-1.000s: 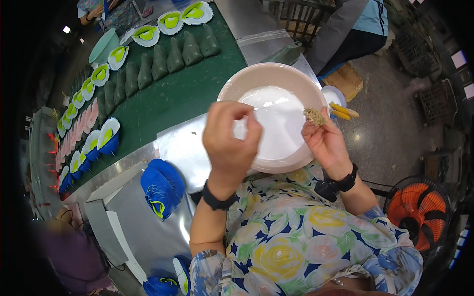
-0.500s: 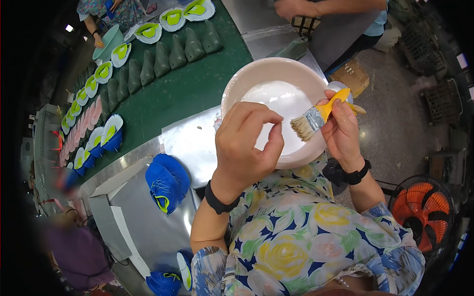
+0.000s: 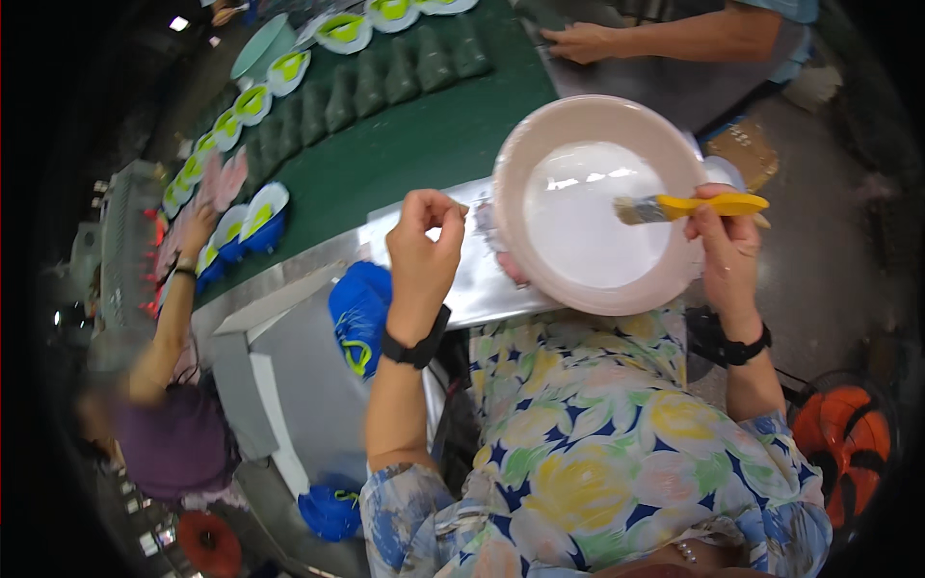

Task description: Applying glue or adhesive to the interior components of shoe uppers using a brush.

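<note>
A paintbrush (image 3: 713, 204) with a yellow handle is gripped in my right hand (image 3: 729, 265), at the right rim of a pale pink basin (image 3: 520, 169). Its bristles point left, over the white liquid (image 3: 588, 236) in the basin; whether they touch it I cannot tell. To the left of the basin my left hand (image 3: 422, 255) is raised, thumb and fingertips pinched together. Anything between those fingertips is too small to make out. Below and left of that hand, a blue shoe upper (image 3: 355, 313) with lime lining lies on a grey surface.
Dark green shoe lasts (image 3: 385, 77) and lime-lined pieces (image 3: 344, 34) stand in rows on the green table (image 3: 414, 144). A person in purple (image 3: 178, 433) works at left; another person's hand (image 3: 578, 43) rests at the far side. An orange fan (image 3: 840, 443) stands right.
My left hand has moved left, away from the basin and the brush. The brush has swung to nearly level over the liquid. At left, a person's arm now reaches to the pink pieces.
</note>
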Tool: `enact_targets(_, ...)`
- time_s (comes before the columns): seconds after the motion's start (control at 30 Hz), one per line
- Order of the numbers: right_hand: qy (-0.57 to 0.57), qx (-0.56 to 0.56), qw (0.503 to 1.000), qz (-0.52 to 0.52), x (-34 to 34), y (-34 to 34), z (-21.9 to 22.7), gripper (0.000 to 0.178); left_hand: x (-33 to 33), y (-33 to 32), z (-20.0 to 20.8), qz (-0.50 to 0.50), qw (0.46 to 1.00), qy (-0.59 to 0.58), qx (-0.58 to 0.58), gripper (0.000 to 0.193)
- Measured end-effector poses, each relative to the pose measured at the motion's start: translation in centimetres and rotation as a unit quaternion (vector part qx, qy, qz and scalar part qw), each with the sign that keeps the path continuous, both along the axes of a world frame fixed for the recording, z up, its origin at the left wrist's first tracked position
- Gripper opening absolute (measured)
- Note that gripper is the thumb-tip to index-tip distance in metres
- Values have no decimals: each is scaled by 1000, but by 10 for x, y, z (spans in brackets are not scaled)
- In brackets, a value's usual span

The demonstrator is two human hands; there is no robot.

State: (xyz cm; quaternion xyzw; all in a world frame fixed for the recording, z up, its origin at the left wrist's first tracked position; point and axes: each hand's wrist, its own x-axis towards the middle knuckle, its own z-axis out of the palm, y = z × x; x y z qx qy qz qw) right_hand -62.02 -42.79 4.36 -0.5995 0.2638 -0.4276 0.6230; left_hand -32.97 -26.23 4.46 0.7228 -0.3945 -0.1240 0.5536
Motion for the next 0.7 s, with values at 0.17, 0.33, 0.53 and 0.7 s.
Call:
enact_targets(0.17, -29, 31, 999, 32, 5, 0, 0, 19, 36, 6, -73, 43, 998, 33, 28, 3)
enact_targets(0.33, -40, 78, 995, 56, 0, -5, -1, 21, 43, 0, -99, 47, 974, 223, 11, 16)
enact_targets(0.53, -49, 85, 993, 60, -1, -8, -9, 19, 32, -17, -96, 81, 946, -304, 80, 27)
enact_targets(0.7, -25, 66, 996, 54, 0, -4, -7, 15, 30, -17, -103, 22, 959, -143, 243, 6)
